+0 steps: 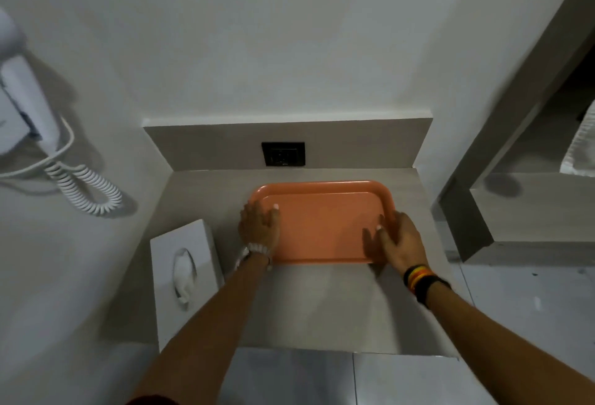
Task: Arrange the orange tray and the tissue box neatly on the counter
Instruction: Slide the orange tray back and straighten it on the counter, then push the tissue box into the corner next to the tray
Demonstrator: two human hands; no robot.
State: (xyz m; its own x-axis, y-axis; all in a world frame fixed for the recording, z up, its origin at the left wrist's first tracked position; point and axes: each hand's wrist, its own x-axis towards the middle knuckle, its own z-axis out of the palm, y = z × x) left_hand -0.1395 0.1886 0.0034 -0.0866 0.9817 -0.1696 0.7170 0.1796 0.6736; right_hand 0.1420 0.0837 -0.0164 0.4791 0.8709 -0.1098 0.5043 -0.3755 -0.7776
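Your two bare forearms reach in from the bottom edge over the pale grey stone-look counter (322, 308). Your left hand (259, 229) lies flat, fingers spread, on the left rim of the flat orange plastic tray (322, 221); your right hand (397, 240) cups the tray's right near corner, fingers loosely apart, not closed around it. The tray sits flat near the back of the counter, below the black wall socket (283, 154). The white rectangular tissue box (185, 272) stands at the counter's left edge, apart from the tray.
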